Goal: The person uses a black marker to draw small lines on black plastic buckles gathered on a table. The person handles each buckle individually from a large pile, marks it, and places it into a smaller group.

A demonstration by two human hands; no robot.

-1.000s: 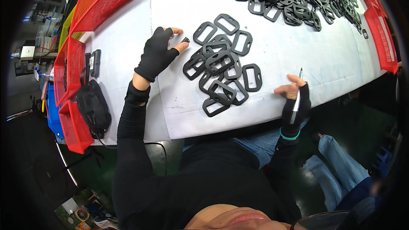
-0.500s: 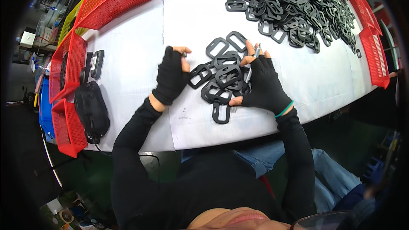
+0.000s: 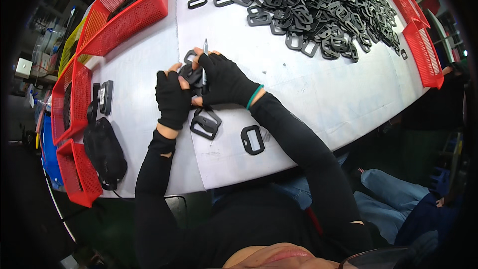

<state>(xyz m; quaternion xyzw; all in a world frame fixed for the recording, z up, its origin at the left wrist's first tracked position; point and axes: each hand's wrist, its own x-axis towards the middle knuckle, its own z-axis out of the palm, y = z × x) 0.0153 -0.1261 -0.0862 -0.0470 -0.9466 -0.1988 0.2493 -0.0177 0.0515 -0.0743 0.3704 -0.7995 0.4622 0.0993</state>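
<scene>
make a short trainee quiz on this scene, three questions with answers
1. Multiple choice: where is the large heap of black, rounded, plastic-looking frames on the white-topped table?
A) along the near edge
B) toward the far side
C) at the left end

2. True or false: a single black, rounded, oblong frame lies apart, touching no other frame.

3. Short answer: which hand has the slim, pale pen in its fingers?

Key: 1. B; 2. True; 3. Right hand.

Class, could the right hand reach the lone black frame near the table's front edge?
Probably yes: nothing covers the frame, and the right hand is near, though it holds a pen.
</scene>
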